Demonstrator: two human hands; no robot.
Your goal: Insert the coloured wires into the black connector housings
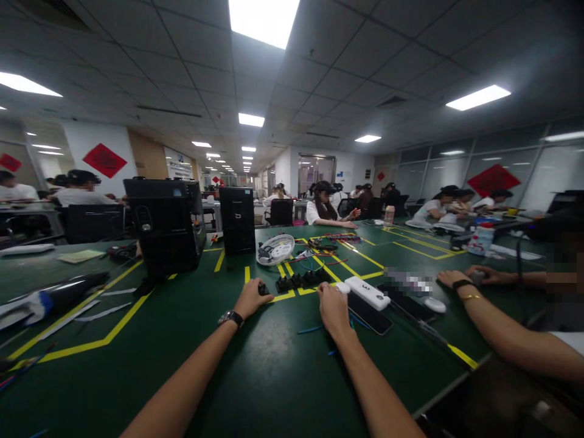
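My left hand (pixel 250 298), wearing a dark watch, is closed on a small black block (pixel 262 289) between thumb and fingers, just above the green table (pixel 274 377). To its right lies a row of small black blocks (pixel 296 281), along a yellow tape line. At the right end of this row is my right hand (pixel 334 309), its fingers bent down and pressed together. What they hold, if anything, is hidden. Beside it lie a white power bank (pixel 367 293), a black phone (pixel 368 316) and a short blue wire (pixel 310 330).
A white plastic basket (pixel 275 250) and red and blue wires (pixel 340 238) lie farther back. Two black computer cases (pixel 162 228) stand at the left. A co-worker's hands (pixel 456 281) rest at the right, near a white mouse (pixel 435 305). Another person (pixel 323 210) sits opposite.
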